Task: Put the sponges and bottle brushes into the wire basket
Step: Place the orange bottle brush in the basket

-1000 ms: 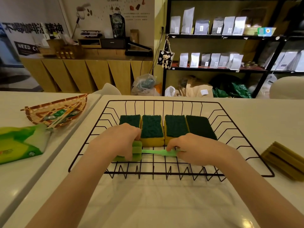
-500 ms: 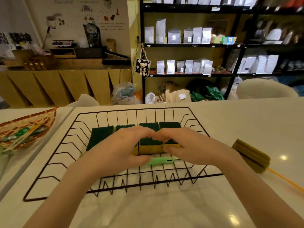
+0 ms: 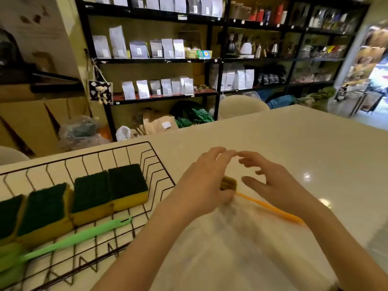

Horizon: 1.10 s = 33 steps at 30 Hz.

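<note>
both hands open, l hand [image 3: 201, 185] & r hand [image 3: 270, 183] over orange bottle brush [image 3: 228, 183] on counter [image 3: 294, 143], 4 sponges [image 3: 126, 185] + green brush [image 3: 69, 240] in wire basket [image 3: 155, 164].

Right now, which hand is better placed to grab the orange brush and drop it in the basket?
Left, probably. The left hand already covers the orange brush at its sponge head and sits nearer the wire basket. The right hand hovers open above the handle, farther away.

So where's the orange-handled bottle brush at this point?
Head view: the orange bottle brush lies on the white table, right of the wire basket, between the left hand and right hand.
</note>
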Motion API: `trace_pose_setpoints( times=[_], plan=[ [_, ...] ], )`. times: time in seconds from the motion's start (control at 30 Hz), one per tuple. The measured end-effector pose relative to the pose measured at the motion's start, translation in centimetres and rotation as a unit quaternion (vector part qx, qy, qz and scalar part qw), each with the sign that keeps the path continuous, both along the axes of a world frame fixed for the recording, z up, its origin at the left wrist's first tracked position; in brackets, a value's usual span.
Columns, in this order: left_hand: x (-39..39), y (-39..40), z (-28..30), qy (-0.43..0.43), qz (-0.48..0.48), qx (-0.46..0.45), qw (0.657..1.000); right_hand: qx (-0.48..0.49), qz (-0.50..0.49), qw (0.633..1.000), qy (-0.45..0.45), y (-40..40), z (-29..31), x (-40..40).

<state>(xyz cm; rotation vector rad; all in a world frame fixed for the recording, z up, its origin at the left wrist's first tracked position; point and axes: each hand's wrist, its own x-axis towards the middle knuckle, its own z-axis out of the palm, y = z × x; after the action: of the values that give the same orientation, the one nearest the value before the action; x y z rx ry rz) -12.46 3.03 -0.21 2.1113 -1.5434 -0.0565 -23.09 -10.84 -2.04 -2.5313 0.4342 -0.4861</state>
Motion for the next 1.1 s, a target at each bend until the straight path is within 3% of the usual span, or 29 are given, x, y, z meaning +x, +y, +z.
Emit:
trace_pose_setpoints(
  times=[0.17, 0.27, 0.6, 0.83, 1.1],
  plan=[
    [-0.4, -4.8, -2.6, -0.102, 0.037, 0.209, 0.972, -0.012, -0.078, 0.992, 0.103, -2.8, -3.0, -3.2],
    [-0.5, -6.6, -4.3, -0.142, 0.066, 0.269, 0.95, -0.028, -0.099, 0.984, 0.148, -3.4, -4.3, -3.7],
    [-0.3, -7.7, -5.7, -0.143, 0.149, 0.17, 0.964, -0.089, -0.096, 0.982, 0.138, -4.0, -5.2, -3.9],
    [-0.1, -6.1, -2.2, -0.17, 0.184, 0.083, 0.964, -0.106, -0.084, 0.987, 0.092, -3.9, -2.1, -2.9],
    [2.1, 0.4, 1.9, -0.166, 0.245, 0.035, 0.955, -0.131, -0.002, 0.991, 0.03, -0.1, 2.0, 1.7]
  ],
)
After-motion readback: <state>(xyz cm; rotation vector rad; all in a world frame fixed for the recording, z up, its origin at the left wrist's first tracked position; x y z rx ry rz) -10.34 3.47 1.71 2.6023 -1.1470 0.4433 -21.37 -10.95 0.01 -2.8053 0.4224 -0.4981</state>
